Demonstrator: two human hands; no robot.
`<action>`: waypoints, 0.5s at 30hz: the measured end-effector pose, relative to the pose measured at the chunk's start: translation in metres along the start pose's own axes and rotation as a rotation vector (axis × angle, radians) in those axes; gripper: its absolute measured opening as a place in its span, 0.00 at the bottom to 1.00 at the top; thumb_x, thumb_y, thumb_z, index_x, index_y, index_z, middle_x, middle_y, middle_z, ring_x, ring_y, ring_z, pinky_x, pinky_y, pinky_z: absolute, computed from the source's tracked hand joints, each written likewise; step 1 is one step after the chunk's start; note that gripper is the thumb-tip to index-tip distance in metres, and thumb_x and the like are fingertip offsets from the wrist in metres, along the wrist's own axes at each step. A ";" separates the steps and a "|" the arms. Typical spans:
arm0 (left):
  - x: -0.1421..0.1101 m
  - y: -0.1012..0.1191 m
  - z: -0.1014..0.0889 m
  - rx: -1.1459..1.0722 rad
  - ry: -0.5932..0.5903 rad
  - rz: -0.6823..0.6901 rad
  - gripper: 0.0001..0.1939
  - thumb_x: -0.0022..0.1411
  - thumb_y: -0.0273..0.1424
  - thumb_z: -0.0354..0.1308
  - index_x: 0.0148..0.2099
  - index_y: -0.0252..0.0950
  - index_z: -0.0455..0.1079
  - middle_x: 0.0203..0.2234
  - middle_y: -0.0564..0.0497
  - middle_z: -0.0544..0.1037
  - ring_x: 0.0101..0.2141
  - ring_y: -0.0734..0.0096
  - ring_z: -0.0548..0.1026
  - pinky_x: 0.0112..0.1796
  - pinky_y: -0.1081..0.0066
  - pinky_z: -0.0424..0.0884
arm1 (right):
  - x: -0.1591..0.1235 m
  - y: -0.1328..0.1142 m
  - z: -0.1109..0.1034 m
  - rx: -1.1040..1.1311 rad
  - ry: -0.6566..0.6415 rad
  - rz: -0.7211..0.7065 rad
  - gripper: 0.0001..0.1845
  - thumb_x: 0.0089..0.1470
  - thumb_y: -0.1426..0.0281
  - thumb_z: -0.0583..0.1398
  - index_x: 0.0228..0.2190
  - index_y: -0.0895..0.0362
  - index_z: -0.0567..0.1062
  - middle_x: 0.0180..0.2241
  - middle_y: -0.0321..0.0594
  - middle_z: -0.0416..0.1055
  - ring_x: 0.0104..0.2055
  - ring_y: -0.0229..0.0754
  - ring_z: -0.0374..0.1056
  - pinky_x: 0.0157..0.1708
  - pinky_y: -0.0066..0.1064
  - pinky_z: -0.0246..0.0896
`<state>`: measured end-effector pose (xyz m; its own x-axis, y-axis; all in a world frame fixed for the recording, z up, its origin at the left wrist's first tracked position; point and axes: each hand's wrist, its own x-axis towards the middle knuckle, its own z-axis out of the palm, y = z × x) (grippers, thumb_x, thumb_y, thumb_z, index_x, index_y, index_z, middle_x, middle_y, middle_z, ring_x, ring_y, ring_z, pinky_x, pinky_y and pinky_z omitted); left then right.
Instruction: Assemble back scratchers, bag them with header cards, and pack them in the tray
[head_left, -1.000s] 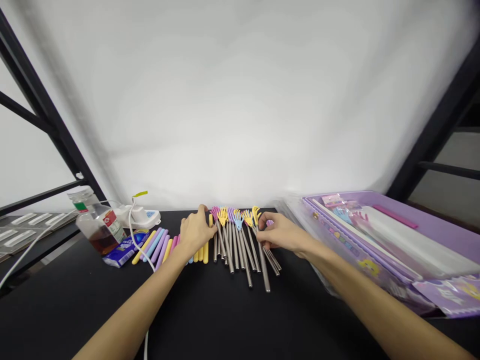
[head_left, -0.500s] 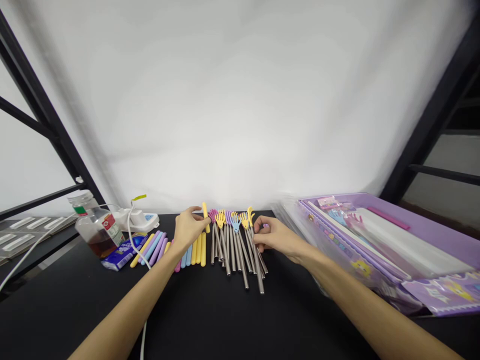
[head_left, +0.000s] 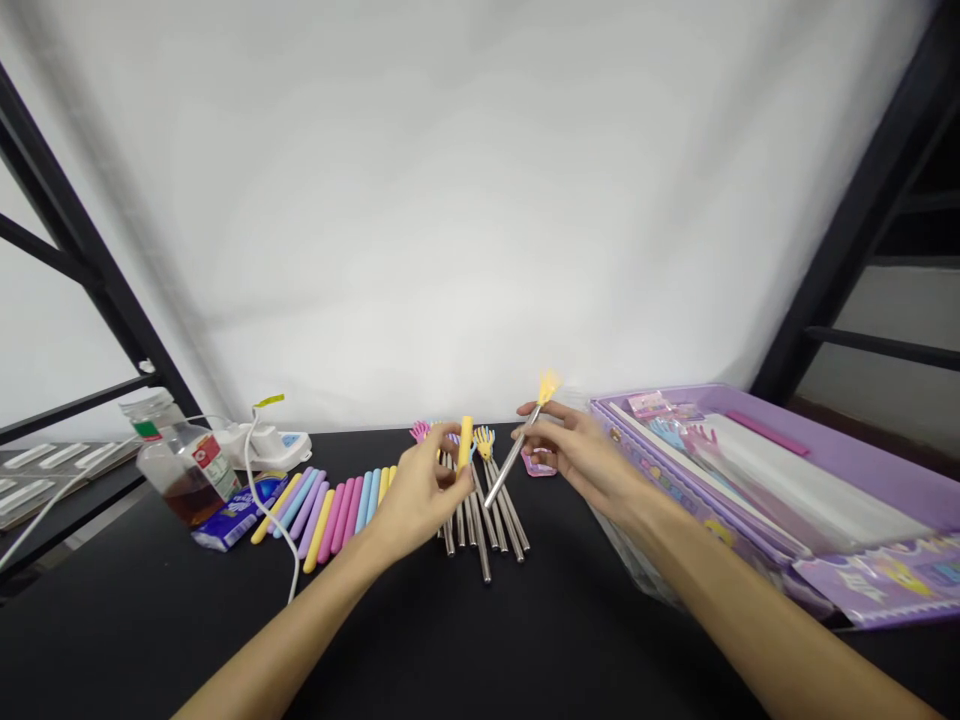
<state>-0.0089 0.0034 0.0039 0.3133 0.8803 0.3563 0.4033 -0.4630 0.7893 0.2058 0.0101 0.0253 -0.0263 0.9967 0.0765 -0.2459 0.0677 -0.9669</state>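
The left hand point(head_left: 427, 490) grips a yellow handle point(head_left: 465, 440) near upright; the right hand point(head_left: 581, 450) pinches a yellow-tipped metal rod point(head_left: 516, 455), tilted, its bare lower end above the other metal rods point(head_left: 480, 520) lying on the black table point(head_left: 405, 630)

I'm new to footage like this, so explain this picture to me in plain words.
This comes from a camera worn on a person's head, looking forward and down at their own bare hands; no robot is involved. The left hand holds a yellow handle. The right hand holds a metal rod with a yellow hand-shaped end. Between them, more rods lie on the black table. Coloured handles and a bottle sit left, a purple box right.
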 end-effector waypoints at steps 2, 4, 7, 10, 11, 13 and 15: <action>-0.004 -0.001 0.003 0.064 -0.095 0.018 0.21 0.66 0.36 0.51 0.60 0.41 0.60 0.37 0.50 0.74 0.27 0.71 0.78 0.24 0.75 0.68 | 0.001 -0.002 0.000 0.100 0.022 -0.040 0.13 0.44 0.69 0.67 0.34 0.57 0.73 0.30 0.38 0.76 0.28 0.35 0.69 0.30 0.27 0.65; -0.007 -0.001 0.002 0.120 -0.157 0.034 0.20 0.69 0.36 0.46 0.61 0.40 0.59 0.31 0.52 0.74 0.26 0.72 0.76 0.26 0.75 0.67 | 0.001 -0.004 0.000 0.200 0.033 -0.076 0.10 0.47 0.66 0.66 0.31 0.57 0.73 0.30 0.39 0.76 0.27 0.36 0.69 0.30 0.28 0.65; -0.008 0.002 -0.002 0.279 -0.155 0.125 0.15 0.72 0.38 0.44 0.53 0.39 0.66 0.28 0.54 0.72 0.26 0.72 0.72 0.29 0.73 0.65 | 0.000 -0.006 -0.001 0.304 0.032 -0.121 0.12 0.52 0.61 0.64 0.28 0.56 0.72 0.30 0.39 0.75 0.27 0.36 0.68 0.30 0.28 0.65; -0.008 0.006 -0.006 0.415 -0.118 0.188 0.17 0.73 0.41 0.43 0.43 0.39 0.69 0.26 0.54 0.70 0.27 0.71 0.68 0.30 0.72 0.60 | -0.002 -0.007 -0.001 0.338 0.062 -0.169 0.15 0.54 0.57 0.64 0.27 0.56 0.71 0.28 0.38 0.74 0.26 0.36 0.67 0.28 0.28 0.64; -0.008 0.006 -0.007 0.426 -0.107 0.186 0.18 0.73 0.42 0.42 0.44 0.39 0.70 0.25 0.54 0.70 0.26 0.71 0.67 0.29 0.72 0.59 | -0.002 -0.007 -0.001 0.338 0.069 -0.185 0.16 0.54 0.57 0.64 0.26 0.56 0.71 0.28 0.38 0.73 0.26 0.36 0.67 0.28 0.28 0.64; -0.007 0.006 -0.007 0.408 -0.083 0.160 0.20 0.74 0.43 0.41 0.51 0.40 0.70 0.25 0.55 0.71 0.26 0.71 0.67 0.30 0.72 0.59 | -0.002 -0.006 -0.002 0.333 0.077 -0.210 0.16 0.54 0.56 0.64 0.27 0.56 0.71 0.28 0.38 0.73 0.26 0.36 0.67 0.28 0.28 0.64; -0.006 0.004 -0.007 0.384 -0.066 0.132 0.21 0.74 0.43 0.40 0.59 0.42 0.66 0.24 0.56 0.70 0.25 0.71 0.68 0.30 0.72 0.59 | -0.002 -0.005 -0.002 0.323 0.077 -0.223 0.16 0.54 0.57 0.65 0.27 0.56 0.71 0.28 0.37 0.73 0.27 0.37 0.68 0.29 0.28 0.64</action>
<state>-0.0152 -0.0036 0.0084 0.4336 0.8079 0.3991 0.6436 -0.5877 0.4903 0.2088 0.0076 0.0297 0.1318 0.9604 0.2456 -0.5299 0.2777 -0.8013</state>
